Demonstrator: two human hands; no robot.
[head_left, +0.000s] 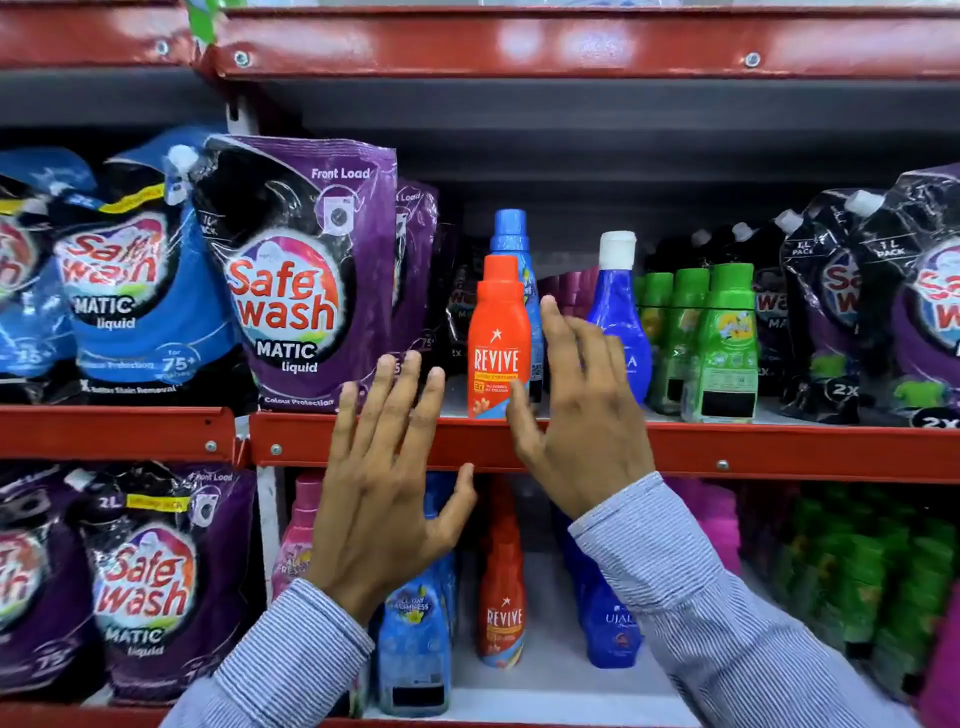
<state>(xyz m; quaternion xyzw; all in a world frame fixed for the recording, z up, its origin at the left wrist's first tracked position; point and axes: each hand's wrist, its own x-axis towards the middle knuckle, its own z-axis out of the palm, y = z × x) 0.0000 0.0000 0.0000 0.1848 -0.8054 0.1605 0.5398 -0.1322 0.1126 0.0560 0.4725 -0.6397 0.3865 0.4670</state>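
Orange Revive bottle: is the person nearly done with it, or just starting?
Done: the orange plastic Revive bottle stands upright at the front of the red metal shelf, label facing out. In hand: the right hand, fingers straight, is beside it, thumb by its base; the left hand hovers open below. Left: neither hand grips it, so probably a grasp or a last nudge.

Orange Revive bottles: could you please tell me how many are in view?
2. The upper Revive bottle stands on the middle shelf; the lower Revive bottle stands on the shelf below. Others may be hidden behind.
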